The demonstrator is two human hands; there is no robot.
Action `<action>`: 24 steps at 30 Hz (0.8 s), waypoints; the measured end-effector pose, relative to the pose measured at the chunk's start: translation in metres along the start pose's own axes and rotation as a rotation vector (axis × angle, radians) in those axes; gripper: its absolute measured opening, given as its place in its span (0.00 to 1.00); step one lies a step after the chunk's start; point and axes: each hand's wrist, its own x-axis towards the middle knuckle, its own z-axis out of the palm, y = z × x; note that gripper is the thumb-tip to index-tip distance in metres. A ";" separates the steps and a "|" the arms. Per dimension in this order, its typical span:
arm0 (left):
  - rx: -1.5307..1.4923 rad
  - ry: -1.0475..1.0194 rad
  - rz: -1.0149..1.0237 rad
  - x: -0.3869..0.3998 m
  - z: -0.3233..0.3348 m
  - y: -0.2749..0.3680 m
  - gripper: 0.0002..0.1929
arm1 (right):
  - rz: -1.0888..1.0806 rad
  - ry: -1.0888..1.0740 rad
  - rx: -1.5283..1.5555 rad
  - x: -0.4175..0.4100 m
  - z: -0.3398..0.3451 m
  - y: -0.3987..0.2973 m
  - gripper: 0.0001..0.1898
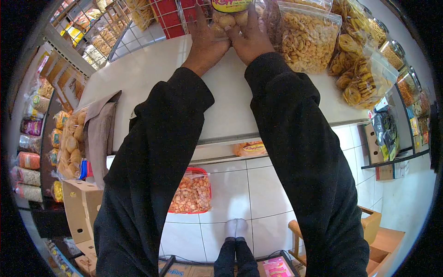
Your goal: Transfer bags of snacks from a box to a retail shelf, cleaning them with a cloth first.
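At the far side of a white tabletop [159,83], a clear plastic packet of round snacks [226,21] with a yellow and dark label stands against a wire grid. My left hand [207,43] grips its left side with fingers pointing away from me. On the packet's other side is my right hand [250,41], its fingers spread along the plastic. The heels of both hands nearly meet at the packet's near end. Its top runs out of the picture. Just right of my right hand stands a large zip bag of curled snacks [308,41].
Bags of banana-like chips [363,79] line the right side, beside lidded jars [391,55]. A folded brown cloth [100,121] hangs over the left edge. A red basket [209,190] of packed snacks sits on the floor. Wire grid panels [138,20] rise behind the table.
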 end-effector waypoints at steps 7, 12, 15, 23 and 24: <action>-0.032 0.213 -0.159 -0.005 -0.081 0.020 0.42 | 0.082 -0.121 -0.094 -0.023 -0.012 -0.032 0.39; 0.014 0.227 -0.264 -0.062 -0.226 0.065 0.21 | -0.088 -0.125 -0.213 -0.031 -0.012 -0.038 0.34; 0.440 0.211 -0.310 -0.087 -0.326 0.062 0.23 | 0.034 -0.408 -0.046 -0.041 -0.014 -0.094 0.27; 0.586 -0.193 -1.014 -0.144 -0.450 -0.026 0.36 | 0.192 -0.900 0.252 -0.111 0.055 -0.267 0.38; 0.521 -0.217 -1.101 -0.151 -0.451 -0.034 0.36 | 0.191 -0.828 0.197 -0.118 0.066 -0.281 0.41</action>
